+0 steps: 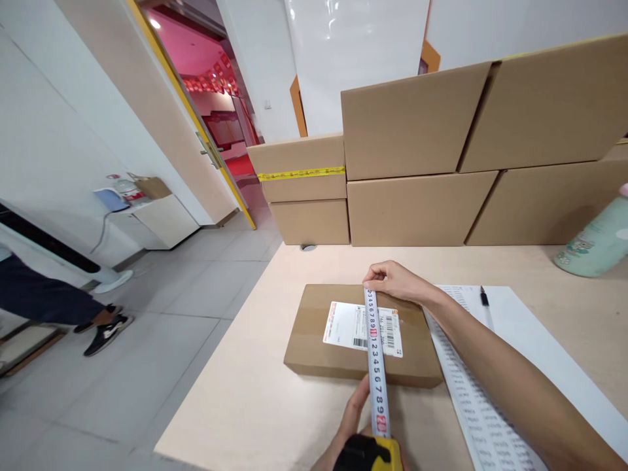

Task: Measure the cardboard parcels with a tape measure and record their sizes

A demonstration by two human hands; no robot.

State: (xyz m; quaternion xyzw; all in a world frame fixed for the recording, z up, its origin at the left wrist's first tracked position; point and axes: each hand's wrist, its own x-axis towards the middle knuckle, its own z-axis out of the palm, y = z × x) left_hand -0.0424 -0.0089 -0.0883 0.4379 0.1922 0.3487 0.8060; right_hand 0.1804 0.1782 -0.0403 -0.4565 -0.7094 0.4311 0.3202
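A flat brown cardboard parcel (314,333) with a white shipping label (346,325) lies on the pale table (245,399). A steel measuring tape (377,366) runs across its top from the far edge to the near edge. My right hand (397,281) pinches the tape's end against the parcel's far edge. My left hand (350,425) grips the black-and-yellow tape case (370,453) at the bottom of the view, thumb near the parcel's front side.
A printed sheet (471,405) with a pen (483,297) lies right of the parcel. Stacked cardboard boxes (417,163) line the table's far side. A mint-green bottle (596,242) stands at right. Another person's legs (63,304) are on the tiled floor at left, near an open door.
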